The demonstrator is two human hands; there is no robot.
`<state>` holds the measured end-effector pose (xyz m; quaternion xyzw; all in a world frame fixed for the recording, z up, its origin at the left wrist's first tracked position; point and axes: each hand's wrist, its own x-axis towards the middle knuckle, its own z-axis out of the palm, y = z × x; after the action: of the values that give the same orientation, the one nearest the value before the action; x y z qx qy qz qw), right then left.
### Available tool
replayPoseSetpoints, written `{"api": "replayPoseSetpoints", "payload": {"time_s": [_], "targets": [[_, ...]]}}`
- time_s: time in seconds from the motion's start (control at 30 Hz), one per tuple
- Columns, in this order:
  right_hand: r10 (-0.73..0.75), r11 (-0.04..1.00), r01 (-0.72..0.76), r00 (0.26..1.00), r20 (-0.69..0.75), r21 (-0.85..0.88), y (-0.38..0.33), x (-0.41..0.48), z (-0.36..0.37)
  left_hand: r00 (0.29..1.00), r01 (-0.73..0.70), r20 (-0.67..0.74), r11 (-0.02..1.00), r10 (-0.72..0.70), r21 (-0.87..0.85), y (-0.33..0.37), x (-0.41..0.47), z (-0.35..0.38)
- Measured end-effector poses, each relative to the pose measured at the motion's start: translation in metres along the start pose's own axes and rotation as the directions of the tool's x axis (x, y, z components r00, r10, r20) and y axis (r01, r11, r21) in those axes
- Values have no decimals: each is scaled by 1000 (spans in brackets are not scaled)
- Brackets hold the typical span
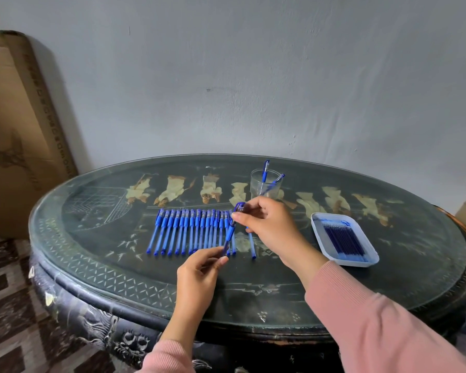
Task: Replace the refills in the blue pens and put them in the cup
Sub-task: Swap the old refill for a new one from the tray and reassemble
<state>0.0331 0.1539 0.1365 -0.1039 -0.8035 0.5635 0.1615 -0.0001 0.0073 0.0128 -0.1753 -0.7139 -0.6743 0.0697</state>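
Left hand [199, 267] is pinching blue pen [229, 235] by its lower end; right hand [267, 224] is gripping the capped top (over the pen row [189, 230], clear cup [256, 189] behind).

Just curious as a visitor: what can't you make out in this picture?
Head view:
- Lower end of the held pen: covered by the left hand.
- Its cap: mostly hidden by the right hand.
- Refills in the tray: too blurred to count.
- Cardboard box: cut by the left edge.

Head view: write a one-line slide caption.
Left hand and right hand hold a blue pen over the pen row; cup holds two pens, tray holds refills.
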Motion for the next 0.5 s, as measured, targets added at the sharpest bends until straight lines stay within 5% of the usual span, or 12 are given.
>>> {"api": "replayPoseSetpoints", "payload": {"time_s": [0.23,0.5], "targets": [[-25,974,30,999,27,-223,7,-3,5,1000,20,15,1000,-20,-2,-1,1,-1],[-38,958,49,998,46,-284,5,-4,12,998,50,24,999,-50,-6,-1,1,-1]]}}
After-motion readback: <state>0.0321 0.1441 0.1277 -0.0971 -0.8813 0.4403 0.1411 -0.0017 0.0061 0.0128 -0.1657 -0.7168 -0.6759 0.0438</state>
